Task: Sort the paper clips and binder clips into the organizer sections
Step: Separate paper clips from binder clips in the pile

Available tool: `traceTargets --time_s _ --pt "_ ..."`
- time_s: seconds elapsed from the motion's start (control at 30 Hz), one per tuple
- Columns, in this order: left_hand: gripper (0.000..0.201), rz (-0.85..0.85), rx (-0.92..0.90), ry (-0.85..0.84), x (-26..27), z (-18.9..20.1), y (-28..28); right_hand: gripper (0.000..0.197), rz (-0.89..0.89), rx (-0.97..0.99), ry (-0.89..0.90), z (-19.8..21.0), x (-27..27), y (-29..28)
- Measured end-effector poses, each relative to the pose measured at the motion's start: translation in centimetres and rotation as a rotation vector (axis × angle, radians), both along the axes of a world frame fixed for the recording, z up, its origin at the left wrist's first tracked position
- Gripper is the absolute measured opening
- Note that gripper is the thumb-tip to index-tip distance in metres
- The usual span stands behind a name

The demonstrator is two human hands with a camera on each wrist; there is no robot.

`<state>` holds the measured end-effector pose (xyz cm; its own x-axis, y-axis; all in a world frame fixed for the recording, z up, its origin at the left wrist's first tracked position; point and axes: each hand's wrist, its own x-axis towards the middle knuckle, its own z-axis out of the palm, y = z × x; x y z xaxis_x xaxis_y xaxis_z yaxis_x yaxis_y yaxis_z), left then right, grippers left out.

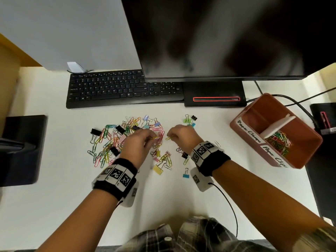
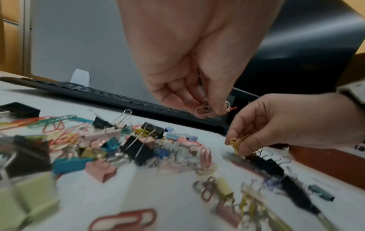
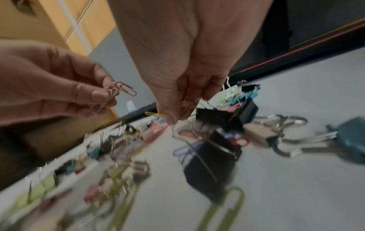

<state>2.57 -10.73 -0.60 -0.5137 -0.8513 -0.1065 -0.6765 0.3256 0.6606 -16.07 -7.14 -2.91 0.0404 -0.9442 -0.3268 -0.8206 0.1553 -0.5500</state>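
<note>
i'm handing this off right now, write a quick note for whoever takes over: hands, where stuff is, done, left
Left hand: pinching a few paper clips, pink and yellow among them, above the pile.
Right hand: pinching yellow clips.
Organizer: far right on the desk; the near section holds coloured paper clips, the far section looks empty.
Done: some paper clips sorted.
Left: drop both handfuls in the paper clip section, then sort the mixed pile and the loose binder clips on the desk.

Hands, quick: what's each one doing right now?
Left hand: fingers pinch a few paper clips, pink among them.
Right hand: fingers pinch yellow paper clips just above the desk.
</note>
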Motion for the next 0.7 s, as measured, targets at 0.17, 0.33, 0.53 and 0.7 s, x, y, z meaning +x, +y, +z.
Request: traceTargets --time_s 0.17,0.33,0.53,0.7 --pt "0.012 -0.052 0.042 0.089 -3.1 3.1 1.5 0.016 -0.323 -0.264 -0.252 4.9 -3.7 3.7" --pt "0.008 -0.254 0.081 0.173 -11.6 5.2 4.5 0.015 -0.550 -0.442 -0.113 8.0 -11.2 10.2" --pt "0.010 -0.448 0.129 0.274 -24.5 6.8 9.6 0.015 -0.836 -0.406 0.094 9.6 -18.7 16.8" --pt "0.021 -0.502 0.070 0.125 -31.2 5.2 11.5 0.028 -0.942 -0.308 0.050 8.4 -22.0 18.1"
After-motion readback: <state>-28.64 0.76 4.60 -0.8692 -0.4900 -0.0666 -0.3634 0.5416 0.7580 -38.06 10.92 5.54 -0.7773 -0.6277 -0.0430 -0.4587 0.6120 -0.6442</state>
